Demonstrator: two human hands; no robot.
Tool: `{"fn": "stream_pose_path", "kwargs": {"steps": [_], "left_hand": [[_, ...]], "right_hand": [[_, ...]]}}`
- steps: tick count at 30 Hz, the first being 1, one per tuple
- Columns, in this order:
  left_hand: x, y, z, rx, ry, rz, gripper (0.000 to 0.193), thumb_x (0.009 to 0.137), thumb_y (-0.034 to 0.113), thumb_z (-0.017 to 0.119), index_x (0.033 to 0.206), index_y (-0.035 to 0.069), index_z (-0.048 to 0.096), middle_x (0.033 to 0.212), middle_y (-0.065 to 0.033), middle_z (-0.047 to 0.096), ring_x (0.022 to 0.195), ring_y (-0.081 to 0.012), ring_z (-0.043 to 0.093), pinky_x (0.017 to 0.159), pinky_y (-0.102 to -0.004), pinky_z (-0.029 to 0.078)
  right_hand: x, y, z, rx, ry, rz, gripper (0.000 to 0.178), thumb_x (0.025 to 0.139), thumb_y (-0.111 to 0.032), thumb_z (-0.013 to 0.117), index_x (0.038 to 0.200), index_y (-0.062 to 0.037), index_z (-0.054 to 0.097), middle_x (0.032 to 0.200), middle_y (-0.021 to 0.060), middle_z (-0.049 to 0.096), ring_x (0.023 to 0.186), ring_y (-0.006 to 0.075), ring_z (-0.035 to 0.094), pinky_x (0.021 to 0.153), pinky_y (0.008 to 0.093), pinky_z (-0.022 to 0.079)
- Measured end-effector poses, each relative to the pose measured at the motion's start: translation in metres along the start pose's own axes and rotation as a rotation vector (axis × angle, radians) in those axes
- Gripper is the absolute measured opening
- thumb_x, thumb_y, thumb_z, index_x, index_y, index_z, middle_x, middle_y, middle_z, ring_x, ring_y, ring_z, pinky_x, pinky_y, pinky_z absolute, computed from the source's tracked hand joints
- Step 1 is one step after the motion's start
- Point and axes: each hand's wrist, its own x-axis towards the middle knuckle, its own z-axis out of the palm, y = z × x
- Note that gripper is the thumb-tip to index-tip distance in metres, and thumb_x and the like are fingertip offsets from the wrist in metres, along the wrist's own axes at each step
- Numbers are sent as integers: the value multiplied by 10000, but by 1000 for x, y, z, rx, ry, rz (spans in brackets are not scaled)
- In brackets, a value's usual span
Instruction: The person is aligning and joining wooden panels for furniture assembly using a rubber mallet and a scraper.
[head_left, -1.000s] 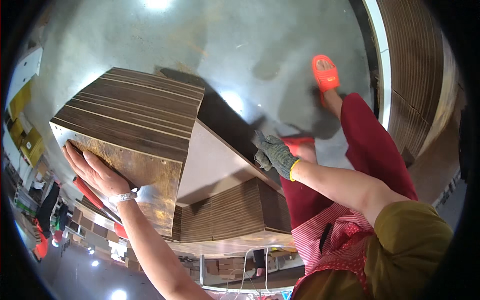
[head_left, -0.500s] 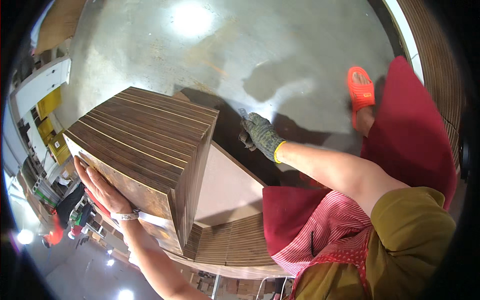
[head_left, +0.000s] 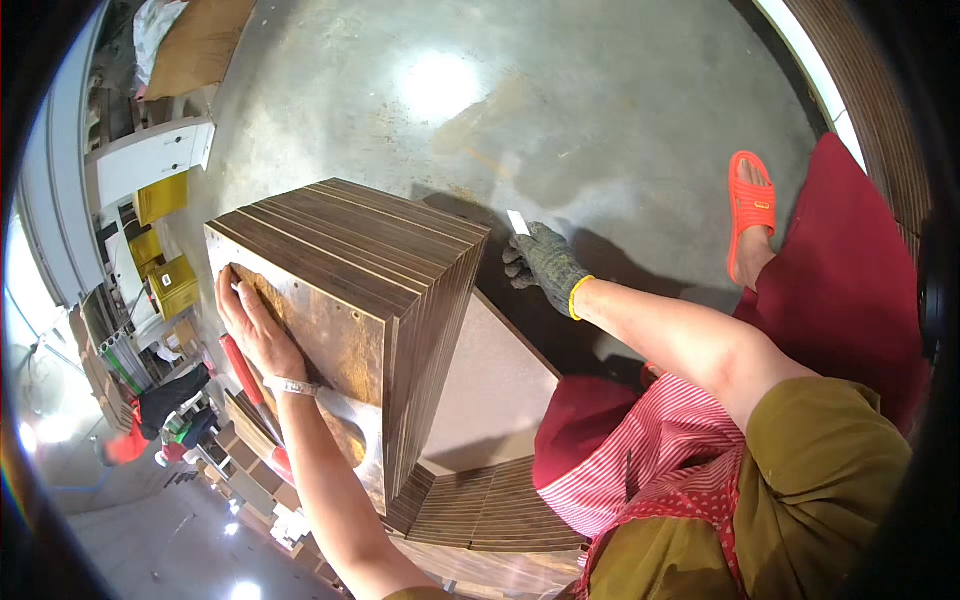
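Note:
My bare left hand (head_left: 260, 335) lies with its fingers stretched out on the worn, brown-and-white mottled face of a thick stack of dark brown wood-grain panels (head_left: 350, 235). It presses on the face without gripping anything. Off to the right of the stack, my right hand (head_left: 548, 265), in a dark grey-green knitted glove with a yellow cuff, is closed round a small flat metal blade (head_left: 517, 222). The blade's pale end sticks out past the glove, over the floor; its gripped part is hidden. A pale flat board (head_left: 485, 390) leans between the stack and my apron.
More brown panels (head_left: 490, 505) stand below the stack. A red-handled object (head_left: 240, 372) is beside my left wrist. White furniture (head_left: 150, 165) and yellow boxes (head_left: 172, 285) stand at left, with a person in red (head_left: 125, 445) farther off. My orange slipper (head_left: 752, 205) rests on the concrete floor.
The whole view has shifted, so the stack appears farther right and lower. My left hand remains flat on the panel face. The blade in my right hand has turned and now shows bright.

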Motion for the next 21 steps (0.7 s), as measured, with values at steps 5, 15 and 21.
{"fn": "stream_pose_path", "kwargs": {"steps": [5,15,21], "left_hand": [[-10,21,-12,-103,21,121,451,966,272,367,1319,-9,366,1368,-161,368,1286,-282,321,1068,-376,216],[-56,122,-12,153,-412,436,495,632,181,758,1080,100,563,1267,-104,459,1275,-408,265,1050,-498,231],[-62,123,-8,151,-322,442,304,694,110,692,980,90,593,1154,-85,525,1258,-393,300,1043,-488,236]], "right_hand": [[-1,-6,-4,39,-31,-2,126,910,-180,462,958,-68,491,764,68,571,620,177,561,547,316,499],[-13,-8,-11,-10,-84,0,128,915,-181,457,963,-63,474,729,74,573,564,177,553,501,325,491],[-15,-8,-12,-52,-118,-35,144,918,-179,447,974,-48,471,727,81,576,559,174,554,482,314,482]]}}
